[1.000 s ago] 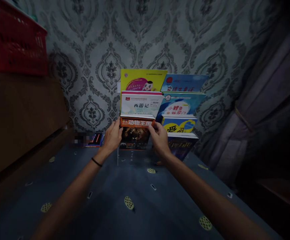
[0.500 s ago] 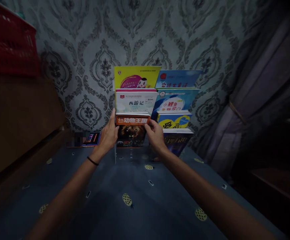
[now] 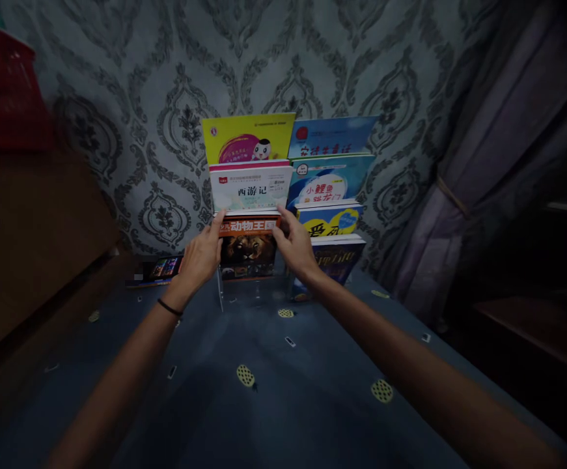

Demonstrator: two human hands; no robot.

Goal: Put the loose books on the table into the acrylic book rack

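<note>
Left hand (image 3: 200,254) at nine o'clock, right hand (image 3: 297,249) at three, hold between them a rectangular orange-and-black lion-cover paper book (image 3: 248,251).

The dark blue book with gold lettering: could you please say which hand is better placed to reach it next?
Probably the right hand: it is beside the dark blue book, while the left hand is farther off, at the orange-and-black lion book's left edge.

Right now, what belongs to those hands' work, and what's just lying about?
In use:
lion-cover 动物王国 book, left hand and right hand at its edges
clear book rack
other racked books

Apparently just nearby:
flat-lying book
red basket
tied-back curtain
</note>
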